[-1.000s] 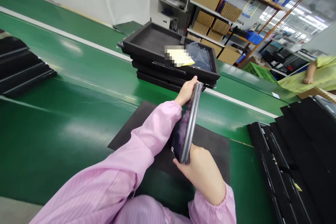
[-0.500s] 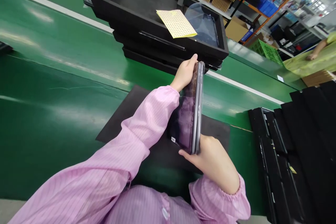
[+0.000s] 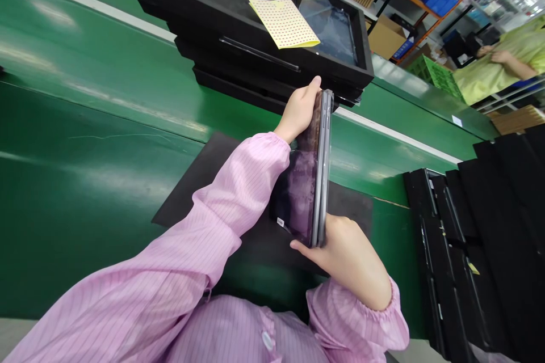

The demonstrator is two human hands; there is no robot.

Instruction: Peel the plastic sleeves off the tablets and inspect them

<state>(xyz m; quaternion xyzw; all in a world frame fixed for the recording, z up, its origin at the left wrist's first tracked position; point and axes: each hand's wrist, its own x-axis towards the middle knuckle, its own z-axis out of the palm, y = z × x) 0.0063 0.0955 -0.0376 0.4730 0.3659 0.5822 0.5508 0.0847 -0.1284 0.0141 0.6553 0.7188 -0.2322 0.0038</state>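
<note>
I hold a thin grey tablet on its edge, its dark glossy screen facing left and mirroring my pink sleeve. My left hand grips the far end of the tablet, fingers closed over its top corner. My right hand clasps the near end from below and the right. The tablet hangs above a black mat on the green worktop. Just beyond it stands a stack of black foam trays; a yellow dotted sheet and a clear film lie on the top one.
A green conveyor belt runs across behind the mat. Black slotted trays fill the right side. At the far right a person in a yellow-green coat stands by shelves with cardboard boxes and blue bins.
The view has tipped down and closed in on the tray stack. The tablet has turned slightly more upright in both hands, which keep their grip. The person at the right has shifted.
</note>
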